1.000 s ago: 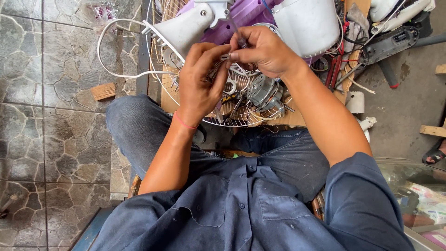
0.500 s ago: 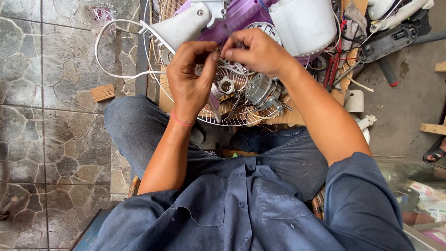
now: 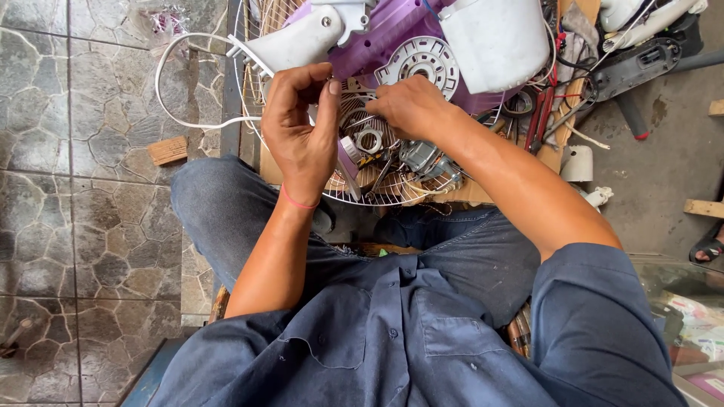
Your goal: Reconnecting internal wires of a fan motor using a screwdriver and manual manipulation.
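My left hand (image 3: 302,139) hovers over a white wire fan grille (image 3: 377,197) that rests across my knees, fingers curled and thumb pressed to the forefinger. Whatever it pinches is hidden. My right hand (image 3: 411,105) reaches down into the grille beside a round white plastic disc (image 3: 426,64), its fingertips out of sight among small parts. A metal nut (image 3: 369,140) and a grey motor part (image 3: 422,158) lie in the grille just below both hands. A purple fan housing (image 3: 392,30) sits behind them.
A white plastic cover (image 3: 498,41) and white fan neck (image 3: 294,41) lie at the top. Red-handled tools (image 3: 544,113) and dark clutter fill the right. A white cable (image 3: 162,83) loops over the stone tiles near a wooden block (image 3: 167,151). Another person's sandalled foot (image 3: 709,249) shows at the right edge.
My hands, held together over the grille before, have parted. The right hand has dropped toward the parts in the grille and the left has stayed raised.
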